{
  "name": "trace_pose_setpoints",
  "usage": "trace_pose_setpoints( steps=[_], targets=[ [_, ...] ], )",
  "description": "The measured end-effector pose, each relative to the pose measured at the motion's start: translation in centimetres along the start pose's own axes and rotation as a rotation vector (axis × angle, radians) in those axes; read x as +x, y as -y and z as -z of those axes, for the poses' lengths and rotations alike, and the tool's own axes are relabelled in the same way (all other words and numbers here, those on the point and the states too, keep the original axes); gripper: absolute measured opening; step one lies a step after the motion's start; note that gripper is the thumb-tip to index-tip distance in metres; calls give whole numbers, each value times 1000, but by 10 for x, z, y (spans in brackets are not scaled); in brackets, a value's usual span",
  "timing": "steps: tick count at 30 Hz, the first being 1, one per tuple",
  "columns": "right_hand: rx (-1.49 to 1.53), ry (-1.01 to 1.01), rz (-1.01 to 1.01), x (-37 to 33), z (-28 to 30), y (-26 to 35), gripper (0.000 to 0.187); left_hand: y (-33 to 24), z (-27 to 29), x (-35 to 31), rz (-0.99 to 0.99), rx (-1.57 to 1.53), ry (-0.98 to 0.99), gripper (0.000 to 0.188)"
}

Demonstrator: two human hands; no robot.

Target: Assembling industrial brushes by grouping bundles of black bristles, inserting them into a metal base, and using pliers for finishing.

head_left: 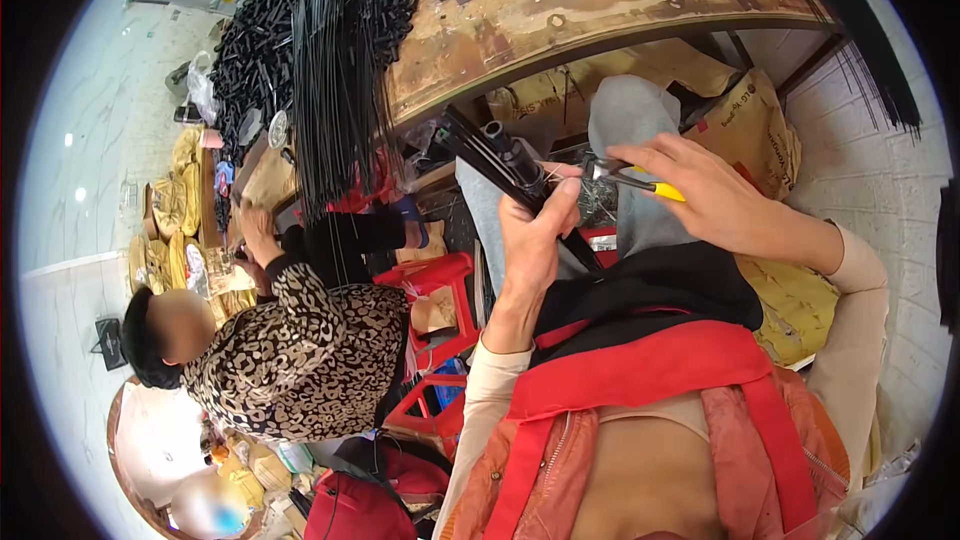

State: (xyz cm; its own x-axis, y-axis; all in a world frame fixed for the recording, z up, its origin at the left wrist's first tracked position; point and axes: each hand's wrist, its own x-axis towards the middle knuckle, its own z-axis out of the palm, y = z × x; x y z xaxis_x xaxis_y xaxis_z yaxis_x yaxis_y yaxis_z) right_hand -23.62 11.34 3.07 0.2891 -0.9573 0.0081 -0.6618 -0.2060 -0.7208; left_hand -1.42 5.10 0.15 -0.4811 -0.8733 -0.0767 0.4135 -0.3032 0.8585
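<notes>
Red fabric straps (pixel 785 450) lie nearest; beyond them, the left hand (pixel 533 242) clenches long black tubes (pixel 512 162) and the right hand (pixel 722 195) grips yellow-handled metal pliers (pixel 666 191).

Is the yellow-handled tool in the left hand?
No, the right hand holds the yellow-handled tool, while the left hand holds black tubes.

Bright light, curved edges, black corners

Cream sleeves (pixel 850 340); salmon-coloured jacket (pixel 728 450) (metal zip); broad red band (pixel 640 365); red straps (pixel 787 455); black cloth (pixel 660 285); grey trousers (pixel 640 125)
</notes>
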Motion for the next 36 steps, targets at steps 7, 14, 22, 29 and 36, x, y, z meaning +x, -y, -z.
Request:
trace_pose_setpoints(
  steps=[7,14,22,29,36],
  targets=[
    [-299,-252,217,-3,-27,8,79,8,2,-12,-61,46,110,49],
    [-463,-222,254,-12,-17,15,70,12,9,-33,-52,122,200,55],
    [649,537,-386,-30,1,48,45,9,11,-37,-5,131,349,51],
    [63,273,-119,-23,40,53,41,6,10,-21,0,121,273,56],
    [179,329,-200,-20,33,48,38,4,13,-12,8,139,378,55]
  ],
)
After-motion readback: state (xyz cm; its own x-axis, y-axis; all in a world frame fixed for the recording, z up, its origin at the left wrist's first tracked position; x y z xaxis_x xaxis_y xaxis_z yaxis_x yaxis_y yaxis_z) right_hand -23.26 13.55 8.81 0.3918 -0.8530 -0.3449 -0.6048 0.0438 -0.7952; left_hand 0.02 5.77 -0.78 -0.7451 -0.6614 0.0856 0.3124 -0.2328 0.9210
